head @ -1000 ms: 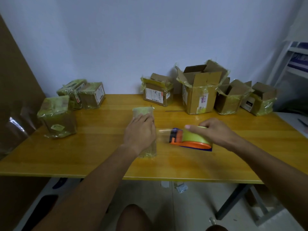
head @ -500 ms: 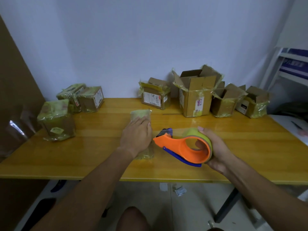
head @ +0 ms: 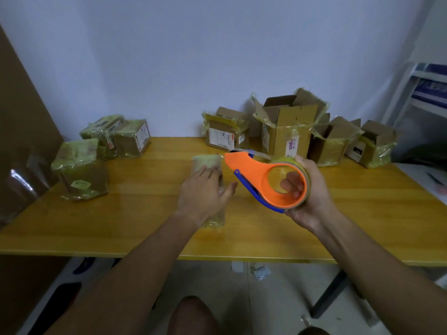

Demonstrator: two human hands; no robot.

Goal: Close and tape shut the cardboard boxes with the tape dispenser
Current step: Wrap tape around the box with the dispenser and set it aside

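A small taped cardboard box (head: 207, 162) lies lengthwise in the middle of the yellow table (head: 338, 226). My left hand (head: 204, 193) rests flat on top of it, fingers spread. My right hand (head: 308, 189) holds the orange and blue tape dispenser (head: 256, 174) raised above the table to the right of the box, fingers through the tape roll, its nose pointing left. Several open boxes stand at the back: a tall one (head: 289, 128), a low one (head: 226, 132), and two more (head: 332, 143) (head: 372, 146) to the right.
Three taped-up boxes sit at the left: one near the edge (head: 79, 169) and two behind it (head: 130, 139) (head: 101, 131). A brown board (head: 21, 131) leans at the far left. A white shelf frame (head: 411, 88) stands at the right. Scraps lie on the floor under the table.
My right hand has lifted the tape dispenser up off the table and turned it on its side. My left hand stays on the small box.
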